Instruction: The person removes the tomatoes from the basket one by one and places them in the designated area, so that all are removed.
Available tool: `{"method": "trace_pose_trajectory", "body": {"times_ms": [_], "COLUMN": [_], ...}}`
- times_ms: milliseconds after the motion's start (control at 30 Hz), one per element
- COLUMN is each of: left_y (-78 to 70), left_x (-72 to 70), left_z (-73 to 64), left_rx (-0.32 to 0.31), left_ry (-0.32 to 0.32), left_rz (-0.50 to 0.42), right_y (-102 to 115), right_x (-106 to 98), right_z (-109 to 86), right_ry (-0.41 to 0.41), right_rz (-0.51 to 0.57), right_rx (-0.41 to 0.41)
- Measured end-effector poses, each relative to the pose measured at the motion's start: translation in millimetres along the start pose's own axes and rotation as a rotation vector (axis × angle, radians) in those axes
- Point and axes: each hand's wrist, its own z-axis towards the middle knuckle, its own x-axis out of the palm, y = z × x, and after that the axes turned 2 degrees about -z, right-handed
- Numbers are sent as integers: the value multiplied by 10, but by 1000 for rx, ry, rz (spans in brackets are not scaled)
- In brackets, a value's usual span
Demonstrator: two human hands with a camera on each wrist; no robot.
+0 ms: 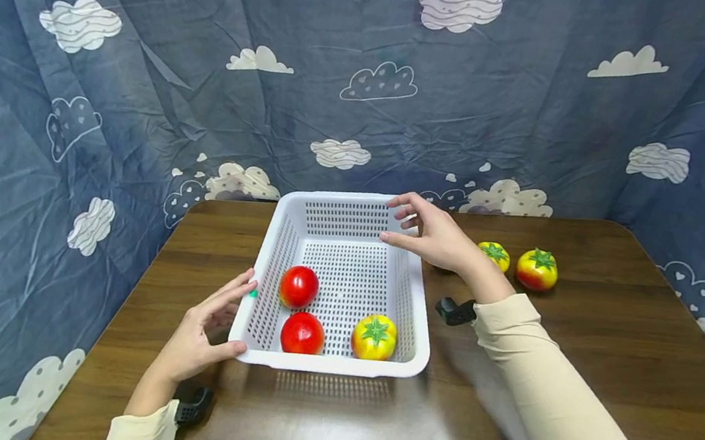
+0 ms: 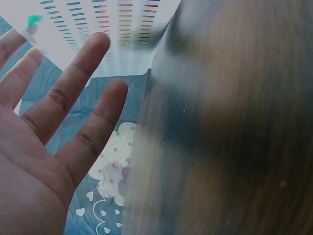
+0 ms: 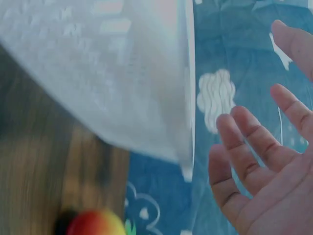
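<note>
My cream right sleeve (image 1: 564,400) is nearest, slanting in from the near right, and my left sleeve (image 1: 143,433) rises at the near left. The fingers of my left hand (image 1: 195,341) are spread wide along the outer left side of the white basket (image 1: 322,362), the thumb at its near left corner; how firmly they touch, I cannot tell. My right hand (image 1: 438,238) is at the basket's far right corner, thumb and fingers wide apart and loosely bent, with a gap to the wall in the right wrist view.

Inside the basket, one red fruit (image 1: 299,287) lies by the left wall, a second red fruit (image 1: 302,334) just nearer to me, and a yellow fruit (image 1: 373,337) with a green leafy top sits in the near right corner. To the right of the basket stand a partly hidden fruit (image 1: 495,254) and, just beside it, a red-yellow fruit (image 1: 537,269), on the brown table (image 1: 630,364). Beyond hangs a blue cloth (image 1: 326,21) with clouds.
</note>
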Motion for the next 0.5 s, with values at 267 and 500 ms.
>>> {"method": "trace_pose_trajectory", "body": {"times_ms": [267,500], "left_y": [-25,-10], "left_x": [-4,-1], "left_z": [17,4], "left_rx": [1,-3], "left_ry": [0,-2], "left_rz": [-7,-2], "right_y": [214,372], "right_x": [99,120], "right_z": [112,171], "right_ry": [91,114], "right_rz": [44,49], "right_rx": [-11,-41]}}
